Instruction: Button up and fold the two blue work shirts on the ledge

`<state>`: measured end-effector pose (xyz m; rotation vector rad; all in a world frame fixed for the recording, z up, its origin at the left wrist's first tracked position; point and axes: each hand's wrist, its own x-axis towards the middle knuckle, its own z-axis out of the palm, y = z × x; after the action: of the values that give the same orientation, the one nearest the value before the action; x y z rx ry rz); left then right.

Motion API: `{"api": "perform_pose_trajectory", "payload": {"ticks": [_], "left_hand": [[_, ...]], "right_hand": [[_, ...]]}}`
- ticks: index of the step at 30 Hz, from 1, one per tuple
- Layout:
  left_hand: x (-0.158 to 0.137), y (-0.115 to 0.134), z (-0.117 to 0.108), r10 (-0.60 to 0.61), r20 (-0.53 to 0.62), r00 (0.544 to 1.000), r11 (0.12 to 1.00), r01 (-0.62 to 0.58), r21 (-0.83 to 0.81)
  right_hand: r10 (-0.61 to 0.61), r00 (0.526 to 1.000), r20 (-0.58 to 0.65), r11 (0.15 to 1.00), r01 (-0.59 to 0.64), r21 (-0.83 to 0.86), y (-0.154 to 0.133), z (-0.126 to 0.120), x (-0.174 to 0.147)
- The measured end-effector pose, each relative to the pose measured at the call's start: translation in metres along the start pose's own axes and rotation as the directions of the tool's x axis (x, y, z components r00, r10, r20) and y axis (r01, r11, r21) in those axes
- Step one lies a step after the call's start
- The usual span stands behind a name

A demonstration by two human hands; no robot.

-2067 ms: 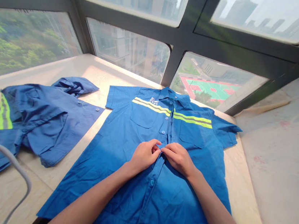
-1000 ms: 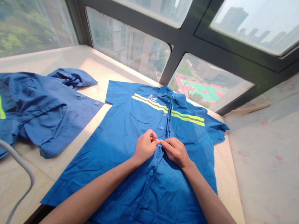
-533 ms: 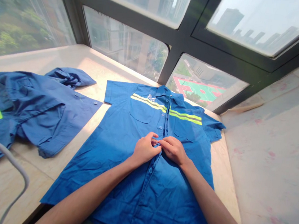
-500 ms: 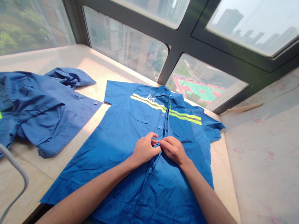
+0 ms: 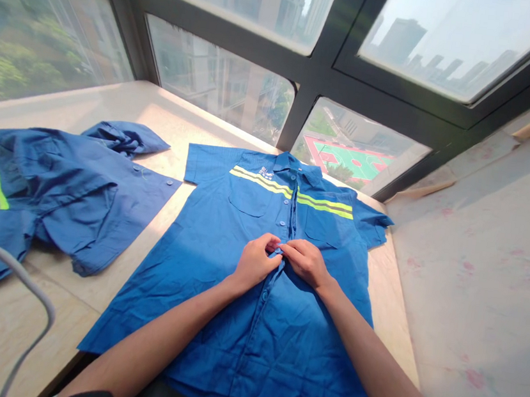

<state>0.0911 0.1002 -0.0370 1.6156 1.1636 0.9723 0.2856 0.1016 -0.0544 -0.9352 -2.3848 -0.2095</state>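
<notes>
Blue short-sleeved cloth shirt [image 5: 298, 318] lies face up, collar toward the glass, hem running down to the near edge of the cream stone window ledge [image 5: 62, 315]; part of that edge is hidden by the arms. Bare strip of ledge between the shirt and the right-hand wall, another, narrower, along its left side. Left hand [image 5: 255, 265] and right hand [image 5: 305, 261] meet at the shirt's front opening, below the chest pockets. Fingers of both narrow, pinched on the cloth there; exact grip on the button hidden. One round blue button [image 5: 264, 296] shows below the hands, others above. Yellow-and-grey reflective band [image 5: 326, 206] crosses the chest, small white logo [image 5: 265, 173] above it. To the left, close to the shirt: crumpled blue work garment [image 5: 82, 189] with a similar stripe, one sleeve bunched toward the window. Thick grey curved cable [image 5: 36, 289] arcs across the lower left, overlapping that garment in view. Dark grey window frame [image 5: 304, 71] wraps the far side; green-and-red sports court [image 5: 354, 162] outside. Pale floral-papered wall [image 5: 484, 303] bounds the right. Daylight bright on the far ledge.
</notes>
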Motion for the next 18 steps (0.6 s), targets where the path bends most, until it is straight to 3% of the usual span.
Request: {"api": "perform_pose_trajectory", "payload": {"ticks": [13, 18], "left_hand": [[-0.0018, -0.0078, 0.0081, -0.030, -0.035, 0.999, 0.987, 0.025, -0.157], [-0.0022, -0.0060, 0.0072, -0.056, -0.049, 0.997, 0.980, 0.045, -0.196]], "right_hand": [[0.081, 0.997, -0.010, 0.996, -0.081, 0.036, -0.0039, -0.0028, 0.0059], [0.050, 0.999, -0.021, 0.999, -0.050, 0.020, -0.0025, -0.0031, 0.0049]]}}
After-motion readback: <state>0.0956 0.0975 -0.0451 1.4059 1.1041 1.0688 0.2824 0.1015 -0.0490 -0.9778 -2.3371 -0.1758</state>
